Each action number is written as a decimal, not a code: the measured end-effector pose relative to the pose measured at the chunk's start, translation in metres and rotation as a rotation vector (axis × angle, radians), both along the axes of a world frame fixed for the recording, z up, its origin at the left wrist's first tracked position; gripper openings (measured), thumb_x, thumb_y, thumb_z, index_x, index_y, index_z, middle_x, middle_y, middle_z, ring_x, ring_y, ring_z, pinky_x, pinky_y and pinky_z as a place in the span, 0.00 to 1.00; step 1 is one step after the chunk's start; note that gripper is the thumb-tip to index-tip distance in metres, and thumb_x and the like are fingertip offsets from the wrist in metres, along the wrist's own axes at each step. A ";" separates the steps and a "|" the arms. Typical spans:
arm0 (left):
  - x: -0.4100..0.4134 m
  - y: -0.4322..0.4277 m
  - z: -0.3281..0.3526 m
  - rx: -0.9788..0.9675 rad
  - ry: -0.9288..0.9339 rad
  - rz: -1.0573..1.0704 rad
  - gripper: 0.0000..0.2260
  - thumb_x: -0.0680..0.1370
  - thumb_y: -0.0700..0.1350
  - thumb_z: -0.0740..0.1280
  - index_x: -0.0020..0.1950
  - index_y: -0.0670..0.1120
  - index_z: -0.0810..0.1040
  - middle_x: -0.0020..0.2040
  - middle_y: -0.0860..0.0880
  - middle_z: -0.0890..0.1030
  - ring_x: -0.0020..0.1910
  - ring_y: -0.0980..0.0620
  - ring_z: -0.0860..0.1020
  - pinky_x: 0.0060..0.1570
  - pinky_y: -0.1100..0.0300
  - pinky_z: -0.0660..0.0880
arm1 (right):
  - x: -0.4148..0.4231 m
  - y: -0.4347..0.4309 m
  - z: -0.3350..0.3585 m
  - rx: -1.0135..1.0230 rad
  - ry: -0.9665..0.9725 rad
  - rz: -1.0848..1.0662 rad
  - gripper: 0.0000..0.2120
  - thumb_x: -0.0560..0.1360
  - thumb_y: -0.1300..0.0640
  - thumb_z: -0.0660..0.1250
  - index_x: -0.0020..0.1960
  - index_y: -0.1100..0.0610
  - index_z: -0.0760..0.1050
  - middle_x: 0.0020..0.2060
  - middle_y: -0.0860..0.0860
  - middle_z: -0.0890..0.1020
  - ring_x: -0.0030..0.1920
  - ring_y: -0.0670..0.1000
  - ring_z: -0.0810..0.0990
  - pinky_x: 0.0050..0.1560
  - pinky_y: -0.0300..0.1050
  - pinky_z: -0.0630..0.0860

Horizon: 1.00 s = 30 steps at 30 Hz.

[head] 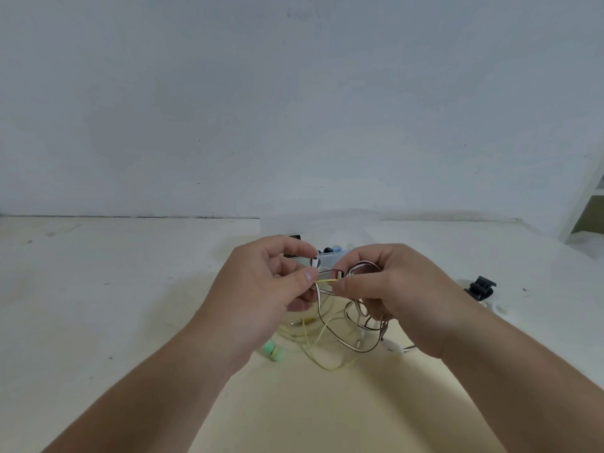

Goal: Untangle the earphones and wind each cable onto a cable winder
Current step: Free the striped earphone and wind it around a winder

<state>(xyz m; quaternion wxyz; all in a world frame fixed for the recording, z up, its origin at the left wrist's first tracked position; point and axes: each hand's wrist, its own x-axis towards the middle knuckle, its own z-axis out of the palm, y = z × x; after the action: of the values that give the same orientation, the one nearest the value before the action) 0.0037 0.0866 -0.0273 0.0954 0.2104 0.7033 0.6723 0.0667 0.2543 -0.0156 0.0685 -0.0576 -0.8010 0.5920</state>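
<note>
Your bench (98,289) is a pale cream top, lightly specked, set against a plain pale wall (294,109). Part of a white shelf unit (585,204) shows at the right edge of the frame.

At frame centre, the fingers (307,274) of your left hand (258,289) are curled and pinch the yellow cable (327,281), with a white earbud (314,261) at the forefinger tip. Your right hand (402,289) pinches the same short span just beside it. Its other fingers are curled round loops of the white-and-brown cable (362,263).

Both cables hang tangled to the bench below your hands, and the green earbuds (271,349) lie at lower left of the tangle. A black cable winder (482,286) sits on the bench to the right, well apart. A clear box (331,256) is partly hidden behind your hands.
</note>
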 end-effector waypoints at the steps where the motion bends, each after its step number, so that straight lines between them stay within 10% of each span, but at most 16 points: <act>1: 0.000 0.000 -0.001 -0.020 0.011 -0.013 0.08 0.77 0.34 0.70 0.51 0.46 0.84 0.39 0.41 0.84 0.36 0.48 0.83 0.40 0.58 0.81 | 0.000 0.000 0.000 0.016 0.011 -0.006 0.04 0.68 0.63 0.75 0.37 0.56 0.82 0.25 0.47 0.69 0.27 0.50 0.61 0.31 0.43 0.58; 30: 0.009 0.002 0.002 -0.235 0.249 -0.033 0.13 0.75 0.41 0.73 0.45 0.61 0.86 0.35 0.44 0.85 0.36 0.44 0.83 0.45 0.50 0.79 | 0.005 -0.005 0.000 0.228 0.175 0.037 0.07 0.75 0.54 0.71 0.39 0.52 0.83 0.30 0.55 0.74 0.31 0.47 0.67 0.33 0.41 0.62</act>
<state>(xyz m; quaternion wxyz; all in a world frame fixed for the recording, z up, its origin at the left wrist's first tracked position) 0.0126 0.0885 -0.0256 0.0422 0.2910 0.7799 0.5525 0.0713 0.2491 -0.0151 0.1332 0.0168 -0.8549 0.5012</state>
